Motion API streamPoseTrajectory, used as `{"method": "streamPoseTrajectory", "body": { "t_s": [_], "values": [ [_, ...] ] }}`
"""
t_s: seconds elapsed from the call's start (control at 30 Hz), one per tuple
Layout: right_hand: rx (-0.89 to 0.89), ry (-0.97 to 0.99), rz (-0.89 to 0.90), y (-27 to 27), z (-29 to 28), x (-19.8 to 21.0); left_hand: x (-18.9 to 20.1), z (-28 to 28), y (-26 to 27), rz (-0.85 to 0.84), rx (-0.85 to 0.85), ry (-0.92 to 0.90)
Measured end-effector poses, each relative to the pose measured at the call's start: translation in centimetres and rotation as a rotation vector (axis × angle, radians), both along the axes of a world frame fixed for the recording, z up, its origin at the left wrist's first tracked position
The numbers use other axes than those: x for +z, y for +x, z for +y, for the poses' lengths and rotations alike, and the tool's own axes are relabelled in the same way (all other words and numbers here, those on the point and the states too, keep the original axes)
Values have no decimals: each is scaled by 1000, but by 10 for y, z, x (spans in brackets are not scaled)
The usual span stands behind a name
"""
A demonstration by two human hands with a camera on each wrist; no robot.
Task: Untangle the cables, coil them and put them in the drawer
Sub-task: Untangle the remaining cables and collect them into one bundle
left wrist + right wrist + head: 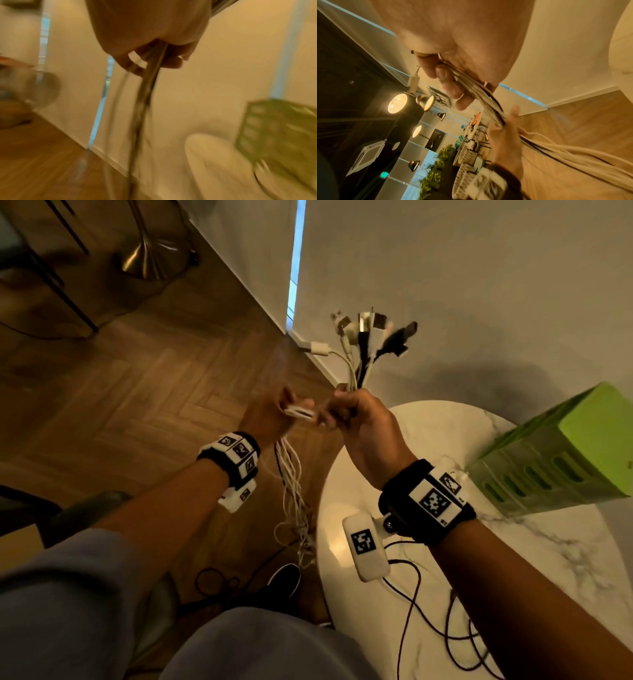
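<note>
Cable bundle (356,361): white and black, plug ends fanned upward; right hand (363,426) grip closed round it. Left hand (270,419) grip closed on the strands (291,474) hanging toward the floor. Green slotted bin (561,453) on marble counter (534,546): contents not visible. Black cable (431,621) loose on counter.

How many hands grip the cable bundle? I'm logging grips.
2. The right hand fists the cable bundle below its upturned plugs; the left hand holds the strands just beside it, where they hang down.
</note>
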State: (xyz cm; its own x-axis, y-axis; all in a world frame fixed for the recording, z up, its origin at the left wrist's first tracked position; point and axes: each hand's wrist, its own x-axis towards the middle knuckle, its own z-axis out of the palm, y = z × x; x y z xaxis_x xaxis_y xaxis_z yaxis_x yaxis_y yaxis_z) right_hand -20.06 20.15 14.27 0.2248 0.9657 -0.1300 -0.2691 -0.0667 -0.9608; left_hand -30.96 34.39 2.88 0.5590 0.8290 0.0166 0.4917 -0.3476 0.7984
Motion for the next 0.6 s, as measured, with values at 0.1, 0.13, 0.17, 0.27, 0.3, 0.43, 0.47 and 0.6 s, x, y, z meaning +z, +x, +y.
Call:
{"method": "streamPoseTrajectory", "body": {
  "t_s": [0.1, 0.13, 0.17, 0.27, 0.3, 0.43, 0.47, 0.6],
  "values": [
    [10, -20, -80, -11, 3, -4, -2, 21, 1, -252, 255, -130],
    [-9, -20, -39, -13, 7, -2, -8, 23, 1, -294, 266, -166],
    [-36, -5, 34, -12, 10, 4, -16, 21, 0, -257, 226, -151],
    [-116, 54, 255, 4, 22, 25, -38, 9, -15, -39, -21, -195],
    [-135, 55, 272, 11, 24, 31, -40, 0, -21, -17, -98, -252],
    [-162, -2, 205, 36, 27, 38, -44, -29, -33, 204, -402, -177],
    [-178, -23, 176, 41, 27, 37, -46, -35, -32, 267, -418, -118],
    [-255, -68, 128, 54, 19, 29, -60, -38, -38, 368, -526, -27]
  ]
}}
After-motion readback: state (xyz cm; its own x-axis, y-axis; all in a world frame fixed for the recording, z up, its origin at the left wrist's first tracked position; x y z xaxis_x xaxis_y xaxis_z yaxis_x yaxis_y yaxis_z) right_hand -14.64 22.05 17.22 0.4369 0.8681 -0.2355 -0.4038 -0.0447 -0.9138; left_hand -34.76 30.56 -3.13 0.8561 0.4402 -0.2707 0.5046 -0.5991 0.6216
